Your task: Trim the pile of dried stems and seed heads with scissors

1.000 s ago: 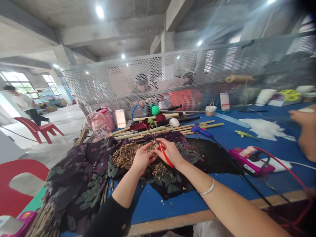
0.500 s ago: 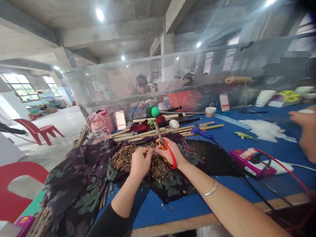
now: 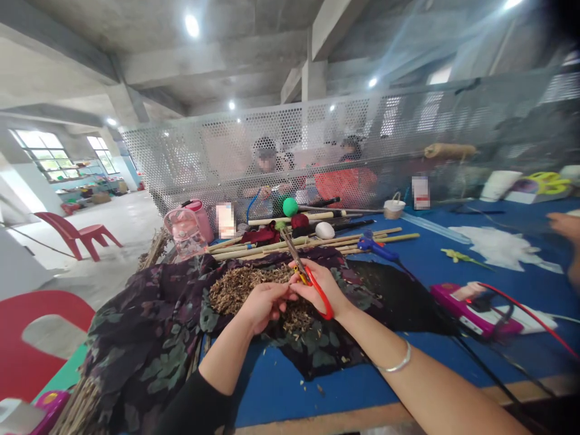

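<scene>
Red-handled scissors (image 3: 322, 296) hang on my right hand (image 3: 324, 287), their metal blades pointing up and away from me. The right thumb and fingertips meet those of my left hand (image 3: 267, 305) over a heap of brown dried plant bits (image 3: 235, 290). My left fingers are pinched together, and whatever lies between them is too small to make out. Under the heap spreads a dark floral cloth (image 3: 145, 326), which drapes off the blue table (image 3: 272, 393) at the left.
Behind the heap lie several thin sticks (image 3: 394, 238), a green ball (image 3: 290, 207), a white egg-shaped piece (image 3: 325, 230) and a blue glue gun (image 3: 378, 248). A pink power strip (image 3: 475, 311) with cables sits at right. Another person's hand (image 3: 564, 226) shows at the right edge. A perforated metal screen (image 3: 203, 151) stands behind.
My left hand has moved right, so its fingertips now meet those of the right hand. The scissors stay in my right hand. The view has shifted slightly.
</scene>
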Tool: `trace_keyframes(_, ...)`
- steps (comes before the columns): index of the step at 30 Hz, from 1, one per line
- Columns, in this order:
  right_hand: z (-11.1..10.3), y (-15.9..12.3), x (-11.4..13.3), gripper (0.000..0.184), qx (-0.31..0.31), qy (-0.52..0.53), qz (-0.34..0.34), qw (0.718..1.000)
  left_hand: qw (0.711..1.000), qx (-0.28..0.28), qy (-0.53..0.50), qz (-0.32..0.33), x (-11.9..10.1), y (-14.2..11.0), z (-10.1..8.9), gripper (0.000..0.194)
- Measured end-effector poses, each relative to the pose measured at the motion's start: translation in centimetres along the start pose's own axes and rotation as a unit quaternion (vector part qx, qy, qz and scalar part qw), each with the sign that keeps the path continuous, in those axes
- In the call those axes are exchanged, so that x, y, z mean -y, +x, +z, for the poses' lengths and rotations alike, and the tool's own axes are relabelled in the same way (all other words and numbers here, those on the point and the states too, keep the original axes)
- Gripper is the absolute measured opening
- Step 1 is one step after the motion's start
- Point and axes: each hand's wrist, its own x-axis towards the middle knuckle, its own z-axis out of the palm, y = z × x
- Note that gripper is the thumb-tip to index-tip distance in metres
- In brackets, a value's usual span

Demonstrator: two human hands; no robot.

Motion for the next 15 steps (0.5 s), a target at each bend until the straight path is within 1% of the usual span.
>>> trace_keyframes(3,0.1,-0.2,-0.1,0.036,0.02,0.033,0.011,0.999,1.0,-0.009,-0.008,-0.011,0.4,0.1,0.0,0.033)
trace_keyframes(6,0.2,-0.2,-0.1,0.035,0.024,0.048,0.02,0.998,1.0,-0.026,-0.003,-0.006,0.6,0.1,0.1,0.033)
trace_keyframes(8,0.3,-0.2,-0.2,0.035,0.009,0.039,0.02,0.999,0.999,-0.041,0.009,0.014,0.7,0.1,0.4,0.032)
trace_keyframes(12,0.6,-0.1,-0.3,0.036,-0.046,0.01,0.008,0.999,0.995,-0.082,0.022,0.05,0.8,0.1,1.0,0.031)
trace_keyframes(15,0.8,0.0,-0.4,0.036,-0.062,0.001,0.006,0.998,0.992,-0.107,0.014,0.066,0.9,0.0,1.5,0.029)
